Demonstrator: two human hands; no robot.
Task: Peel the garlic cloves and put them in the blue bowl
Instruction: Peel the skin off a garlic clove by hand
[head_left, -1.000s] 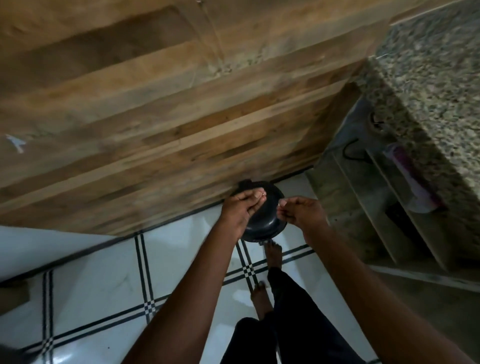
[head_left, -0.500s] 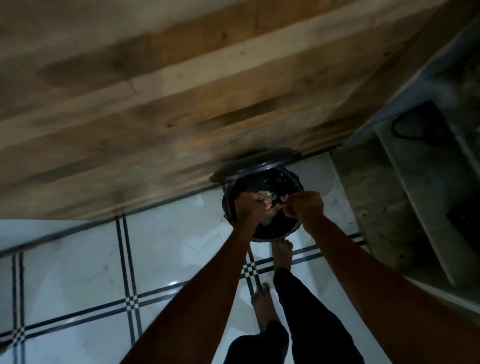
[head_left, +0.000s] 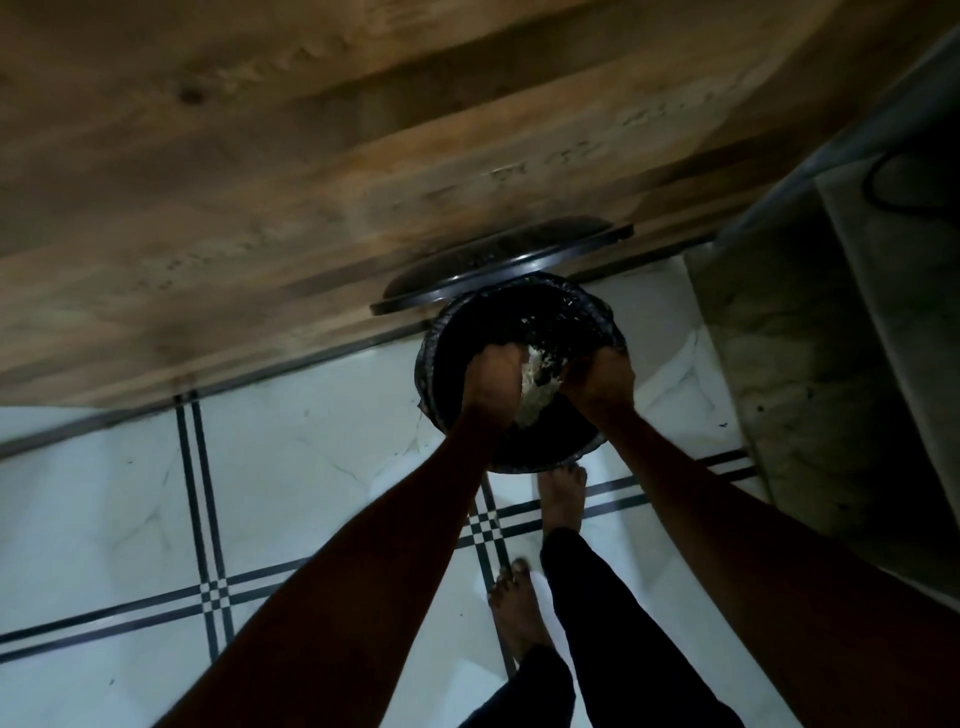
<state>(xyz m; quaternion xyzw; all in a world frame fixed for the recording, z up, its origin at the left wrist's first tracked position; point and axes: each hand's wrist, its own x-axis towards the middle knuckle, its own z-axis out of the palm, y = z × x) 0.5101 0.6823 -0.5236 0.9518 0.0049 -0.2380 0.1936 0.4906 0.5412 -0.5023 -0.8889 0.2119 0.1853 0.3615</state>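
Now, bin (head_left: 524, 364): open, lined black.
Left hand (head_left: 493, 382): over bin; grip unclear.
Right hand (head_left: 597, 382): likewise.
Garlic skins (head_left: 537, 387): probably light, papery, brittle; pinch gently.

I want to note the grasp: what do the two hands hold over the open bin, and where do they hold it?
Both the left hand and right hand hold a pale clump between them, one on each side, over the bin. What the clump is cannot be told.

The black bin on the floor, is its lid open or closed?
Open: the lid stands raised behind the bin, whose inside shows.
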